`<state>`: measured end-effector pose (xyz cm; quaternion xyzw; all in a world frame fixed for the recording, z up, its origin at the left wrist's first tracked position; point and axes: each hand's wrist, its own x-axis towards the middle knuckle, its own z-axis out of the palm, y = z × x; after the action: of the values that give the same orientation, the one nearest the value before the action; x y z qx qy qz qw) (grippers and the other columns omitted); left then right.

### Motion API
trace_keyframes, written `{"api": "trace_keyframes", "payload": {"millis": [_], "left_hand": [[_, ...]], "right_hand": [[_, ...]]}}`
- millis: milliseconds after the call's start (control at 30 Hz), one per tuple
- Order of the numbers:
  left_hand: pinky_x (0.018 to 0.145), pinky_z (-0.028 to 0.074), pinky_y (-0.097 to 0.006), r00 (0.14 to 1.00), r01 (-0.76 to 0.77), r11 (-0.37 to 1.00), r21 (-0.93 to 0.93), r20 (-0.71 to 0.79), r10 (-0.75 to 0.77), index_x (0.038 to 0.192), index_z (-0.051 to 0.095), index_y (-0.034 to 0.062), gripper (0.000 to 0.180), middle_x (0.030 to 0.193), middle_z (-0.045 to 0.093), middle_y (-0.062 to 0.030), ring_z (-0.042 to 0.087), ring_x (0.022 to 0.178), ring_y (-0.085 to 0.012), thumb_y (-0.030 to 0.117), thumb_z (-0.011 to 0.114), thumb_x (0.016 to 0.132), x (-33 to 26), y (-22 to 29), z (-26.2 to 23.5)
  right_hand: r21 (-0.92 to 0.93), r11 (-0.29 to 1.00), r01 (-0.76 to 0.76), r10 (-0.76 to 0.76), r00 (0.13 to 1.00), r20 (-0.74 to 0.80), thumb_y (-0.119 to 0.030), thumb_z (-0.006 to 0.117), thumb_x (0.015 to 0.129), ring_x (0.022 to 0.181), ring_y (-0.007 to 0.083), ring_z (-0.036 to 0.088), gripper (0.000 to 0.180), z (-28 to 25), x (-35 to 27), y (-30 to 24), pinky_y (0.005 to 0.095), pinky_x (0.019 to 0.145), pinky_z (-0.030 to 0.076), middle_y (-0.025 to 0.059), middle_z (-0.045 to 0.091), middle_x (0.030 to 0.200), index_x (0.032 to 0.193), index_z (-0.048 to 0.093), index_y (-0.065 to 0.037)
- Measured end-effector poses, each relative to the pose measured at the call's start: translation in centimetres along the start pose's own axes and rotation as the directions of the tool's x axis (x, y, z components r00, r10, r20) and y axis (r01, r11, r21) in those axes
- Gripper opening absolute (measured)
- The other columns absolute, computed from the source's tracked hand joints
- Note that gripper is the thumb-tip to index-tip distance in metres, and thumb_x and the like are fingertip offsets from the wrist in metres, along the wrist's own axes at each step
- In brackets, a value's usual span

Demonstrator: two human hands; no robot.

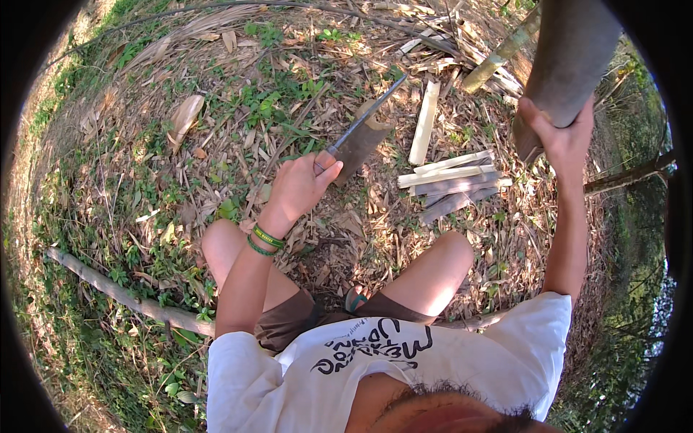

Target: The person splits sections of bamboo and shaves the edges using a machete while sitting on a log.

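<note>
Left hand point(304, 182) is closed in a fist around the handle of 1 long knife point(364, 113), blade slanting up and away over the leaf litter point(238, 101). Right hand point(565, 136) clamps the low end of 1 thick, smooth grey-brown piece point(574, 61) up at top right, thumb and fingers on opposite sides. Between them on the ground: 1 pale strip point(424, 124) by itself, plus a little pile with 2 pale strips point(449, 175) over darker ones. 2 green wristbands point(266, 239), 1 with yellow lettering; white shirt point(303, 364) has dark print.
</note>
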<state>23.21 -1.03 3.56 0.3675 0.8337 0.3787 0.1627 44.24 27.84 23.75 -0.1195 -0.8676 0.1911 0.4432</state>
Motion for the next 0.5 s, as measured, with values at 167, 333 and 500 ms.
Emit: {"api": "trace_keyframes", "payload": {"millis": [167, 333, 500], "left_hand": [[0.07, 0.053, -0.051, 1.0, 0.014, 0.984, 0.179, -0.024, -0.009, 0.08, 0.067, -0.0044, 0.056, 0.071, 0.065, -0.0267, 0.066, 0.075, -0.0469, 0.049, 0.065, 0.095, -0.2, 3.8, -2.3], [0.07, 0.052, -0.053, 0.998, -0.053, 0.998, 0.045, -0.025, 0.054, 0.083, 0.068, -0.0023, 0.055, 0.072, 0.065, -0.0268, 0.066, 0.075, -0.048, 0.05, 0.06, 0.098, 1.6, 1.0, 0.9], [0.07, 0.051, -0.053, 0.994, -0.09, 0.996, -0.017, -0.058, 0.089, 0.084, 0.067, -0.0038, 0.055, 0.072, 0.065, -0.0272, 0.066, 0.075, -0.0482, 0.049, 0.061, 0.098, 0.5, 0.8, 2.4]], "right_hand": [[-0.491, 0.857, -0.155, 0.443, 0.709, 0.549, -0.038, 0.08, 0.063, 0.099, 0.0449, 0.069, 0.098, 5.8, -8.6, 5.4, 0.0467, 0.094, 0.054, 0.033, 0.069, 0.106, 0.147, 0.044, -0.002], [-0.484, 0.858, -0.175, 0.393, 0.829, 0.398, -0.036, 0.083, 0.062, 0.106, 0.0361, 0.07, 0.101, 1.2, -4.4, 5.0, 0.0428, 0.096, 0.053, 0.0274, 0.069, 0.117, 0.149, 0.045, -0.002], [-0.381, 0.923, 0.062, -0.068, 0.998, -0.004, -0.041, 0.089, 0.066, 0.097, 0.0304, 0.072, 0.093, -5.5, 4.0, -0.7, 0.0406, 0.087, 0.056, 0.0219, 0.072, 0.109, 0.142, 0.053, -0.002]]}}
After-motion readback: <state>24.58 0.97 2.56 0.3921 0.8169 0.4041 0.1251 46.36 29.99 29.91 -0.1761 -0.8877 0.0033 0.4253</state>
